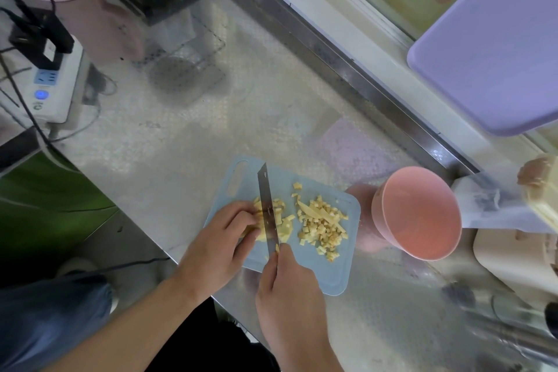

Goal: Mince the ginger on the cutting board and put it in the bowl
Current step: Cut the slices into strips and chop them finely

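Head view — looking down on a shiny metal surface [241,118] with a pale blue cutting board [341,266] near its front edge. Left hand [220,244] curled over a clump of ginger [271,220], fingertips pinning it to the board. Right hand [290,290] wrapped round the handle of a knife [267,205], blade edge down into the ginger just beside the left fingers. A heap of diced ginger pieces [321,226] further right on the board, with a few longer slivers on top. Pink bowl [422,214] just beside the board's right edge — tilted in this wide view, nothing seen inside. Power strip [49,90] at far left, lilac board [498,48] propped at upper right.
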